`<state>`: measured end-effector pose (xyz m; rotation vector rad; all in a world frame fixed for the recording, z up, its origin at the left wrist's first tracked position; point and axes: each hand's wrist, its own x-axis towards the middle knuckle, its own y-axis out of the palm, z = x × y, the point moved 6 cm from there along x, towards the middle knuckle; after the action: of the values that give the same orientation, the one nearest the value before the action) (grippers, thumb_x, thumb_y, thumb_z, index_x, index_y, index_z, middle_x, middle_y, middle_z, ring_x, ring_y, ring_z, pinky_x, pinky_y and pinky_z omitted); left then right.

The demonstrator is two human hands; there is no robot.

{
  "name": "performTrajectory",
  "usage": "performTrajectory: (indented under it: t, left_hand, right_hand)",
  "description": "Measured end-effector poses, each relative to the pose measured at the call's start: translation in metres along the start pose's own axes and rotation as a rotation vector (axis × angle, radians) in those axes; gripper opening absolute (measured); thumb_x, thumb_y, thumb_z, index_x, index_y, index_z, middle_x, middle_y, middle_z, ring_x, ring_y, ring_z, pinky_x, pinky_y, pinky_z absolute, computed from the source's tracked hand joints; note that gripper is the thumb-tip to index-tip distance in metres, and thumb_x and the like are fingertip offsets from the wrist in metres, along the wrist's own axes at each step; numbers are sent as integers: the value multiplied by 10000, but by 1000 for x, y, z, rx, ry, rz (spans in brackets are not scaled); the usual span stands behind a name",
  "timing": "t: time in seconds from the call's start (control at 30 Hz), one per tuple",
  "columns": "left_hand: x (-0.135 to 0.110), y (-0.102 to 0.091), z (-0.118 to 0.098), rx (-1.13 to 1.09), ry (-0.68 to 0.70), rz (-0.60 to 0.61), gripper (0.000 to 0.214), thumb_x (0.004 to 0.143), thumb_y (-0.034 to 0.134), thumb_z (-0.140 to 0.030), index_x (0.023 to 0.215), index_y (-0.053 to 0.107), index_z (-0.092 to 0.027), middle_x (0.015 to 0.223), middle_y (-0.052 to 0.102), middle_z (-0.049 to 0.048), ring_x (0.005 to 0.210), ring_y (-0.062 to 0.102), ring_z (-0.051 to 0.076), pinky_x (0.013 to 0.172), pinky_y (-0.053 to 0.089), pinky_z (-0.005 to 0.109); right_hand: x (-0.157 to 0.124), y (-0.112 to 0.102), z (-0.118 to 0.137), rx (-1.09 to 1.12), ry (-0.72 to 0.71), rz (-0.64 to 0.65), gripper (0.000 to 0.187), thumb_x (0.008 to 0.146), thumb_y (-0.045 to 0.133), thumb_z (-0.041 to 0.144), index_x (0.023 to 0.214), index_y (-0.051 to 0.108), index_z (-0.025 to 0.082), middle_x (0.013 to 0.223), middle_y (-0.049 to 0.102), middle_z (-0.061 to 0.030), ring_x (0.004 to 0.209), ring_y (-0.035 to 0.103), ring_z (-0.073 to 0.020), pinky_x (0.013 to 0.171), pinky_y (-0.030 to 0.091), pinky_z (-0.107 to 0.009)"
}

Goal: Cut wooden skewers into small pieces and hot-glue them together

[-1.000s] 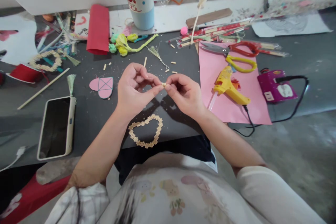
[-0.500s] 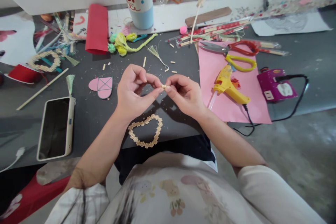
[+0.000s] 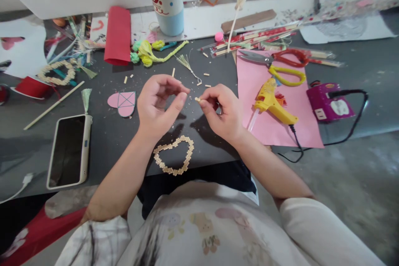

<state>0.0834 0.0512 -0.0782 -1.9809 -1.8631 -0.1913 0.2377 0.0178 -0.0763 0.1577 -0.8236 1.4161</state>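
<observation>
My right hand (image 3: 222, 113) pinches a tiny pale wooden bit (image 3: 197, 99) between thumb and forefinger, above the dark table (image 3: 106, 141). My left hand (image 3: 157, 104) is a short gap to its left, fingers loosely curled and apart, holding nothing that I can see. Below both hands lies a heart-shaped ring of small wooden pieces (image 3: 173, 154) near the table's front edge. Several short wooden bits (image 3: 205, 75) are scattered just beyond the hands.
A yellow glue gun (image 3: 272, 102) lies on pink paper (image 3: 299, 129) at right, with scissors (image 3: 280, 63) and a purple power strip (image 3: 329, 106). A phone (image 3: 68, 149) and pink paper heart (image 3: 122, 103) lie left. A red roll (image 3: 117, 35), tall cup (image 3: 165, 0) and sticks stand behind.
My hands were touching, both pinching the small bit. They have drawn apart; the bit stays in my right hand and my left fingers have loosened.
</observation>
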Motion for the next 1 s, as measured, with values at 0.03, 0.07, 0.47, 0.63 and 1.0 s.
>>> performTrajectory:
  t: [0.03, 0.07, 0.47, 0.63, 1.0]
  left_hand:
    - [1, -3, 3, 26, -9, -32, 214, 792, 672, -372, 925, 567, -242, 860, 634, 1, 780, 629, 128, 729, 516, 291]
    - [3, -6, 6, 65, -22, -58, 171, 799, 662, -362, 889, 586, -238, 829, 627, -5, 747, 612, 123, 711, 508, 287]
    - [10, -12, 24, 411, -11, 69, 467, 688, 691, -151, 1126, 613, -293, 941, 686, 14, 1015, 584, 220, 936, 433, 379]
    - [9, -5, 15, 106, -30, 141, 526, 673, 672, -121, 1172, 591, -266, 1156, 641, 47, 1023, 610, 180, 874, 512, 333]
    - [10, -3, 30, -228, -320, 101, 267, 622, 789, -190, 867, 682, -200, 727, 639, 0, 659, 607, 103, 648, 533, 248]
  right_hand:
    - [0, -1, 2, -20, -22, -12, 31, 888, 546, 213, 864, 557, 196, 737, 544, 0, 622, 458, -98, 598, 424, -264]
    - [-1, -2, 2, -35, -39, -23, 26, 889, 541, 205, 868, 554, 198, 742, 549, -1, 622, 463, -99, 599, 430, -267]
    - [-5, -2, 4, -18, -164, -29, 91, 872, 520, 155, 941, 536, 211, 972, 653, -64, 943, 609, -182, 839, 502, -392]
    - [-6, 0, 1, 59, -87, -36, 78, 864, 535, 148, 909, 554, 209, 918, 683, -38, 890, 649, -149, 801, 525, -336]
    - [-6, -1, -13, 181, 94, -100, 65, 822, 607, 199, 884, 587, 205, 850, 649, -12, 773, 627, -121, 724, 536, -296]
